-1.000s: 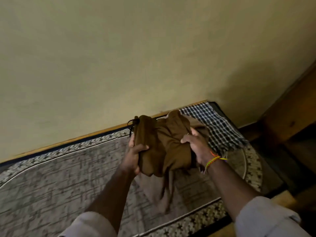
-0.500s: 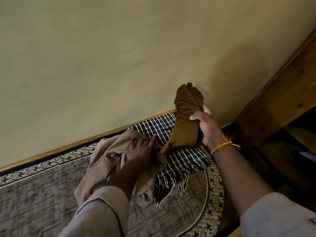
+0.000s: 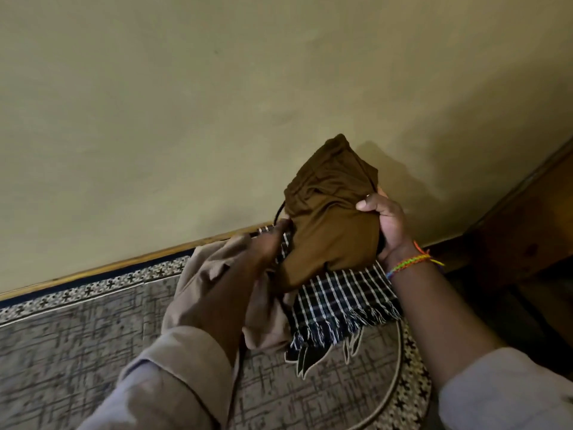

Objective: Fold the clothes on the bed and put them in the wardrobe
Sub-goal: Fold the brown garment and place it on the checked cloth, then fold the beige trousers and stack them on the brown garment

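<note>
A folded dark brown garment (image 3: 331, 218) is held up above the far right corner of the bed, close to the wall. My right hand (image 3: 387, 225) grips its right side, thumb on top. My left hand (image 3: 269, 243) pinches its lower left edge, beside a dark drawstring. A crumpled beige garment (image 3: 207, 280) lies under and around my left forearm. A black-and-white checked cloth (image 3: 341, 299) with a fringe lies on the bed below the brown garment.
The bed has a grey patterned cover (image 3: 93, 330) with a dotted border. Its wooden edge (image 3: 124, 262) runs along the plain wall. Dark wooden furniture (image 3: 527, 231) stands at the right.
My left hand left the beige garment and came up to the brown garment's left edge. The brown garment, bunched upright before, is now turned flatter between both hands.
</note>
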